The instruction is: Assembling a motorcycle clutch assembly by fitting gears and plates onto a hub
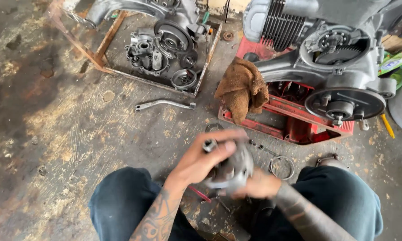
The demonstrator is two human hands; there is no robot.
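A view from above looks down at a person squatting on a stained, oily concrete floor point(53, 134), with knees in dark trousers at the lower left and lower right. Both tattooed forearms reach toward the middle of the frame. The left hand point(205, 160) wraps over the top of a round grey metal engine part point(234, 172), its fingers point(228, 145) curled closed around a short shaft end that sticks out at the upper left. The right hand point(257, 185) cups the same part from below, its fingers closed against the underside; the part is blurred, so its finer detail cannot be told. It is held just above the floor, between the knees. On the floor just beside it to the right lies a thin metal ring point(282, 166), and a red-handled tool point(200, 194) shows beneath the left wrist. Farther up, a bent silver lever point(165, 104) lies on the floor. Behind it a rusty metal frame point(102, 67) holds a dismantled engine casing point(165, 49). At the upper right a grey scooter engine point(330, 58) rests on a red stand point(290, 120), with a brown rag point(242, 87) draped over the stand's left end.
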